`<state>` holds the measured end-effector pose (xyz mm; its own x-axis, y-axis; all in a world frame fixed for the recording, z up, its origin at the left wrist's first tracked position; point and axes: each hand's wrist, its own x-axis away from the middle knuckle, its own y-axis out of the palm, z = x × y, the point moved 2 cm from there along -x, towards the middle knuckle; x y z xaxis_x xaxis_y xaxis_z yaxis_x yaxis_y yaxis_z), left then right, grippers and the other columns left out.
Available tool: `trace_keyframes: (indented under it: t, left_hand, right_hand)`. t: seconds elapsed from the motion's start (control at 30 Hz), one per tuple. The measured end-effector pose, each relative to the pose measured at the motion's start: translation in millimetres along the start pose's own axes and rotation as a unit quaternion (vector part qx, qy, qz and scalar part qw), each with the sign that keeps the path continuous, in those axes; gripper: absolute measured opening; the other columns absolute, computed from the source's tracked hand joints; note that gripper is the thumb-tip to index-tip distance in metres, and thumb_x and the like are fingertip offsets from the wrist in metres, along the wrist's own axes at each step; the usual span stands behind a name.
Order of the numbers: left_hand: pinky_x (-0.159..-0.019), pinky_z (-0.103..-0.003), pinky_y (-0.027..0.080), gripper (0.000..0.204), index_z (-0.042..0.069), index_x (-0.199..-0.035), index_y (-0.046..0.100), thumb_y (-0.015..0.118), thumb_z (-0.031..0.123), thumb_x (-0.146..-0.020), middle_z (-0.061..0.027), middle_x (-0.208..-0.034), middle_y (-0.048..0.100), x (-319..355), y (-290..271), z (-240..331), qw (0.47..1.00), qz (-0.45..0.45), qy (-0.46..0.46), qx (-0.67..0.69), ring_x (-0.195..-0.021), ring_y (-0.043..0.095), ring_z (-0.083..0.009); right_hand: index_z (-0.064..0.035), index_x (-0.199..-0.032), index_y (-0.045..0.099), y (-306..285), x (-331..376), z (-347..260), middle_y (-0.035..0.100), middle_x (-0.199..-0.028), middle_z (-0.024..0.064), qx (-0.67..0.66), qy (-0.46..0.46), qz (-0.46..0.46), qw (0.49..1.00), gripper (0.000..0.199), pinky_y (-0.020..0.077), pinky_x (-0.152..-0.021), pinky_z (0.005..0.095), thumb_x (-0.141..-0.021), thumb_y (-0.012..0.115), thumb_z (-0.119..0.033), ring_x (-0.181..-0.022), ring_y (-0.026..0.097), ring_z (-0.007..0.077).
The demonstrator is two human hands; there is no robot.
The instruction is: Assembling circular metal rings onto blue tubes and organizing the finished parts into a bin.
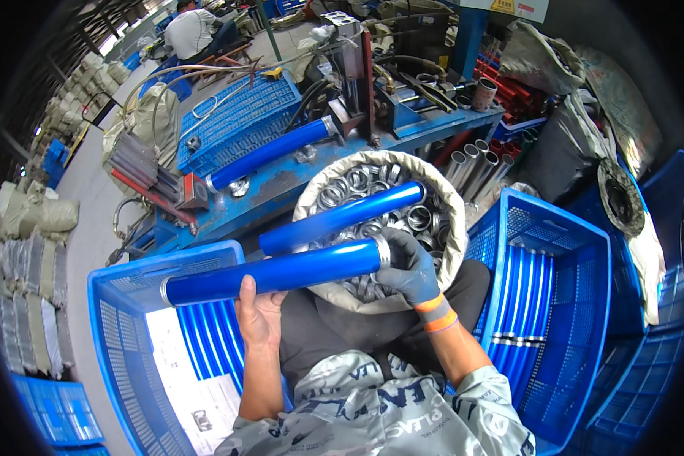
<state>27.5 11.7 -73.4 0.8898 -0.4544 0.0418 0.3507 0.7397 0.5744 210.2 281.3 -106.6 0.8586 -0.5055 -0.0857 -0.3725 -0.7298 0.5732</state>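
Note:
My bare left hand [255, 313] grips a shiny blue tube [273, 275] from below, holding it level over my lap. My right hand [408, 264], in a grey glove with an orange cuff, is closed around the tube's right end, on a silver metal ring [384, 251] fitted there. Another silver ring caps the tube's left end. A second blue tube [342, 216] lies across the open white sack [442, 199] of silver ring fittings just beyond my hands.
A blue crate [118, 304] at my left holds blue tubes and paper. Another blue crate [577, 251] at my right holds more tubes. Ahead stands a blue workbench [281, 190] with a clamped blue tube [270, 153] and a press. A person sits far back left.

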Motion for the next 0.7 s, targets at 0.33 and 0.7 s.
trace_keyframes:
  t: [0.33,0.7]
  left_hand:
    - [-0.102,-0.043,0.071,0.056,0.002,-0.148,0.068,0.078,0.044,-0.112,-0.0166,-0.139,0.079,-8.2,-6.6,0.9,1.000,-0.003,0.000,0.000,-0.124,0.081,-0.0290]
    - [-0.093,-0.045,0.074,0.051,0.003,-0.145,0.071,0.082,0.037,-0.108,-0.0180,-0.139,0.079,-18.4,-19.8,-2.1,0.999,0.020,-0.007,0.035,-0.116,0.083,-0.0293]
  right_hand:
    - [0.0023,-0.172,0.054,5.9,-10.7,-13.7,0.064,-0.165,0.0110,0.126,-0.031,-0.037,0.991,0.102,0.0566,-0.119,0.0380,-0.082,0.102,-0.001,-0.143,0.065,0.0188]
    - [-0.0020,-0.161,0.069,15.4,-22.5,-23.7,0.075,-0.148,0.0087,0.253,-0.010,-0.027,0.967,0.091,0.0554,-0.113,0.0329,-0.078,0.106,-0.009,-0.127,0.070,0.0145]
